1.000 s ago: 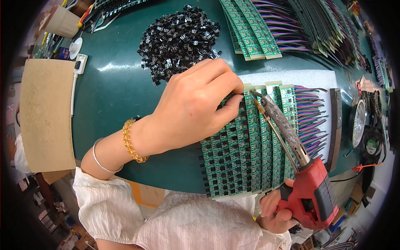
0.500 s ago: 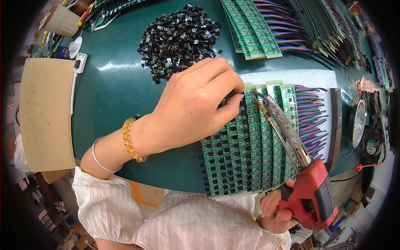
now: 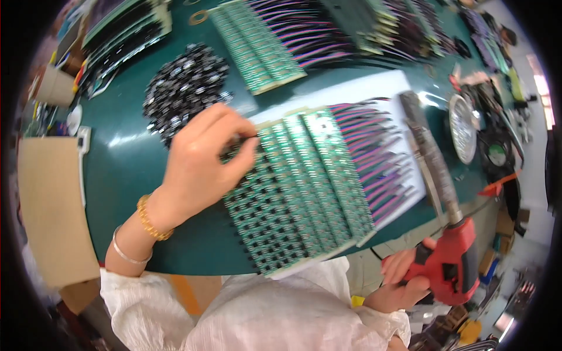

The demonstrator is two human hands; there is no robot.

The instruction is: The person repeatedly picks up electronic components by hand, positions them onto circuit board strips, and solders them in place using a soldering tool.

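My left hand is closed in a pinch at the upper left part of a row of green circuit boards. Whatever lies between its fingertips is hidden and blurred. Small black parts line the boards' left columns, while coloured wires stick out from their right side. In my right hand is a red-handled soldering gun. Its long metal tip points up, to the right of the wires and apart from the boards. Beyond my left hand lies a heap of small black connectors.
A white pad lies under the boards. More green boards with wires are at the back. Cardboard stands at the left edge. At right are a shiny round metal dish and a small black fan.
The soldering gun's tip has swung away from the boards to the right. My left hand stays pinched by the boards' upper edge. The whole view has shifted and tilted.
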